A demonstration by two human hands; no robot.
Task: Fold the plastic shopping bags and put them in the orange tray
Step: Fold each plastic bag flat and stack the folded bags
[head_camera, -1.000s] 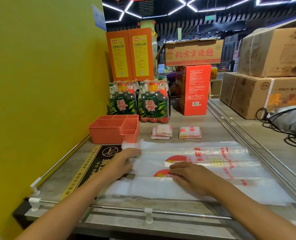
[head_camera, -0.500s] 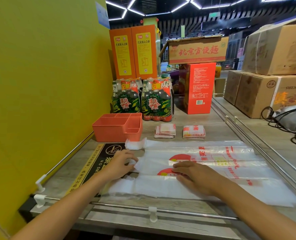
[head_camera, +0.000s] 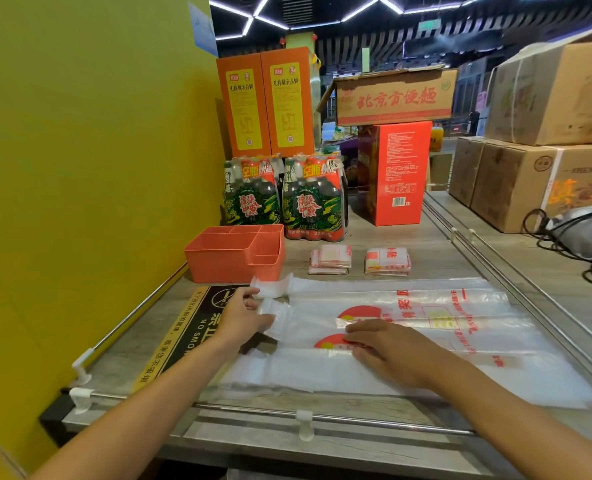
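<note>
Head view: thin, limp, slippery plastic shopping bag (head_camera: 408, 327) spread flat across the tabletop (head_camera: 374, 441) centre. Left hand (head_camera: 242, 317) pinching a bag handle (head_camera: 277, 311) at 9 o'clock; right hand (head_camera: 388, 351) flat, fingers straight, pinning the middle. Best gripped at handles and edges. Orange tray (head_camera: 218, 265) at 11 o'clock.

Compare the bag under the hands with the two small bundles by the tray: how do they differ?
The bag lies spread out long and flat across the counter; the two bundles are folded into small thick squares. The left hand pinches the bag's handle and the right hand presses it flat; nothing touches the bundles. All are clear plastic with red print, outside the orange tray.
</note>
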